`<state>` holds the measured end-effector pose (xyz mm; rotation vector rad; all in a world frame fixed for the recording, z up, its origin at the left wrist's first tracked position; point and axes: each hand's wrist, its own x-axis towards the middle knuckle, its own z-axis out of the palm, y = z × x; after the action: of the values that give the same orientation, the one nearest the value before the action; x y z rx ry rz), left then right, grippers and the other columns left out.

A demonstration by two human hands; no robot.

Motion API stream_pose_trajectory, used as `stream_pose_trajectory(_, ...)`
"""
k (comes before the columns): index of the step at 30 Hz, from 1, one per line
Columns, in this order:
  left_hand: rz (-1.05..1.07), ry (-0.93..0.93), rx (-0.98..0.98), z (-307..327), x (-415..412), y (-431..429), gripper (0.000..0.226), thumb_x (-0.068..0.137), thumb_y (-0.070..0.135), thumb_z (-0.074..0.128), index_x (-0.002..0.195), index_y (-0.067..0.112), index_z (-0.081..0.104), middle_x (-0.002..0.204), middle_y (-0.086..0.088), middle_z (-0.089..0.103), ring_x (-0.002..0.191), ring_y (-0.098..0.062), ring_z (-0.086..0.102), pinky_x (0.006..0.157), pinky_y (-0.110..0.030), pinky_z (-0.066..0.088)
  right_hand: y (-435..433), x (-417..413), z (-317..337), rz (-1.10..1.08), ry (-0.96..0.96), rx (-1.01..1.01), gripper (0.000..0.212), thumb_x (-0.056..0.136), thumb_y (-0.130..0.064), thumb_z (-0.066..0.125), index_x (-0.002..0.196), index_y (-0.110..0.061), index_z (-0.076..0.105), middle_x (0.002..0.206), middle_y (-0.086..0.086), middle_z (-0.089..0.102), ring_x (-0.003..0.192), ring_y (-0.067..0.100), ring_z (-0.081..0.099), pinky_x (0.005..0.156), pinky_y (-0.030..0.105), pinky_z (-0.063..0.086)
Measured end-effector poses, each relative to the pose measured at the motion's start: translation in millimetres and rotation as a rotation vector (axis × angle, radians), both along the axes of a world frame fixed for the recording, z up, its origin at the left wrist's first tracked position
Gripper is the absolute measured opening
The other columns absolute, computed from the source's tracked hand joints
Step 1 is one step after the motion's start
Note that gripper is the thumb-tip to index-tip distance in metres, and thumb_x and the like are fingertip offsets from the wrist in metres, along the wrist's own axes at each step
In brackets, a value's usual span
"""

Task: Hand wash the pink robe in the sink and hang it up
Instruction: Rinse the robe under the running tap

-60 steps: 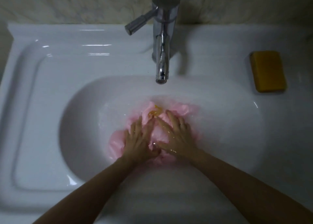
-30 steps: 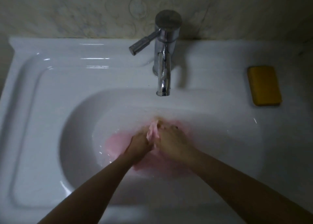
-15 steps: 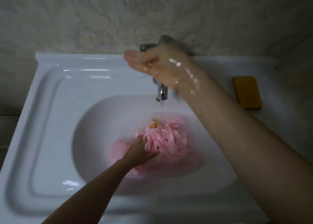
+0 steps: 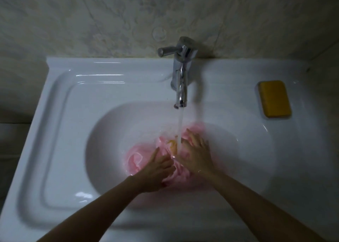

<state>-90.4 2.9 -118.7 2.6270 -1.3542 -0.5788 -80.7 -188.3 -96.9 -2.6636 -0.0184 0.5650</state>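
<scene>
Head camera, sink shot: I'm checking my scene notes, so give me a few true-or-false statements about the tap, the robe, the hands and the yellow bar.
1. Water is running from the faucet onto the pink robe. True.
2. The yellow bar lies in the basin with the robe. False: it sits on the sink ledge, to the right of the faucet.
3. Both the left hand and the right hand rest on the robe. True.
4. The right hand is gripping the faucet handle. False: it is down in the basin.
5. The robe hangs over the sink's edge. False: it lies bunched in the basin.
</scene>
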Motion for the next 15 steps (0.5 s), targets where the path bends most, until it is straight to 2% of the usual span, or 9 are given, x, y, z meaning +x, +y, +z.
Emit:
stream_pose_trajectory(1, 0.002, -0.028, -0.036, 1, -1, -2, 0.048, 0.067, 0.064, 0.054, 0.095, 0.026, 0.064, 0.102, 0.007, 0.065, 0.110, -0.017, 0.058, 0.095, -0.071, 0.033, 0, 2, -10, -0.005, 0.100, -0.017, 0.075, 0.076, -0.077, 0.020, 0.139, -0.041, 0.037, 0.159, -0.002, 0.011, 0.145, 0.029, 0.013, 0.113, 0.057, 0.014)
stream_pose_trajectory(2, 0.061, -0.028, -0.041, 3, -2, -3, 0.058, 0.066, 0.070, 0.049, 0.101, 0.026, 0.063, 0.108, 0.006, 0.065, 0.114, -0.019, 0.056, 0.095, -0.074, 0.030, 0, 3, -18, -0.008, 0.171, -0.005, 0.074, 0.077, -0.080, 0.018, 0.142, -0.046, 0.026, 0.160, -0.006, 0.000, 0.146, 0.028, 0.008, 0.114, 0.057, 0.011)
stream_pose_trajectory(4, 0.300, 0.025, 0.047, -3, -7, -5, 0.084, 0.059, 0.079, 0.040, 0.122, 0.024, 0.050, 0.128, -0.005, 0.054, 0.124, -0.030, 0.043, 0.096, -0.077, 0.020, -2, 2, -28, 0.002, 0.251, 0.022, 0.082, 0.071, -0.087, 0.011, 0.144, -0.049, 0.014, 0.160, -0.008, -0.006, 0.144, 0.031, 0.014, 0.114, 0.054, 0.017)
stream_pose_trajectory(5, 0.436, 0.079, 0.095, -9, -11, -5, 0.095, 0.056, 0.081, 0.038, 0.128, 0.020, 0.044, 0.134, -0.012, 0.048, 0.125, -0.037, 0.039, 0.093, -0.076, 0.018, -4, -1, -31, 0.034, 0.244, 0.001, 0.090, 0.066, -0.090, 0.007, 0.144, -0.048, 0.014, 0.160, -0.006, -0.003, 0.142, 0.033, 0.019, 0.112, 0.053, 0.022)
stream_pose_trajectory(7, 0.599, 0.227, 0.189, -20, -16, -8, 0.110, 0.053, 0.085, 0.037, 0.133, 0.009, 0.042, 0.136, -0.025, 0.047, 0.123, -0.048, 0.043, 0.091, -0.070, 0.026, -5, -14, -38, 0.111, 0.168, -0.063, 0.092, 0.068, -0.085, 0.016, 0.143, -0.036, 0.033, 0.158, 0.006, 0.019, 0.132, 0.039, 0.037, 0.101, 0.054, 0.038)
stream_pose_trajectory(9, 0.633, 0.247, 0.248, -33, -16, -15, 0.113, 0.055, 0.083, 0.036, 0.138, 0.007, 0.043, 0.136, -0.024, 0.048, 0.122, -0.047, 0.047, 0.097, -0.064, 0.032, -3, -21, -44, 0.100, 0.058, -0.068, 0.070, 0.074, -0.067, 0.037, 0.124, -0.023, 0.058, 0.132, 0.016, 0.055, 0.103, 0.041, 0.060, 0.076, 0.050, 0.053)
stream_pose_trajectory(11, 0.649, 0.188, 0.234, -31, -15, -27, 0.098, 0.065, 0.071, 0.041, 0.141, 0.009, 0.041, 0.142, -0.020, 0.042, 0.131, -0.041, 0.037, 0.109, -0.056, 0.026, 1, -24, -51, 0.025, -0.052, -0.020, 0.051, 0.076, -0.051, 0.044, 0.113, -0.020, 0.059, 0.111, 0.014, 0.063, 0.089, 0.038, 0.065, 0.067, 0.043, 0.054)
stream_pose_trajectory(13, 0.712, 0.199, 0.132, -28, -12, -36, 0.081, 0.076, 0.049, 0.058, 0.142, 0.008, 0.036, 0.148, -0.017, 0.032, 0.138, -0.033, 0.028, 0.113, -0.045, 0.022, 2, -23, -57, 0.049, -0.143, -0.052, 0.046, 0.077, -0.041, 0.044, 0.116, -0.020, 0.054, 0.111, 0.013, 0.065, 0.093, 0.034, 0.066, 0.068, 0.038, 0.055)
stream_pose_trajectory(15, 0.768, 0.217, 0.054, -30, -6, -40, 0.078, 0.079, 0.031, 0.067, 0.144, 0.006, 0.032, 0.151, -0.015, 0.026, 0.140, -0.029, 0.023, 0.114, -0.039, 0.021, 1, -18, -69, 0.078, -0.208, -0.112, 0.046, 0.074, -0.038, 0.041, 0.116, -0.020, 0.047, 0.107, 0.013, 0.069, 0.088, 0.029, 0.069, 0.060, 0.030, 0.055)
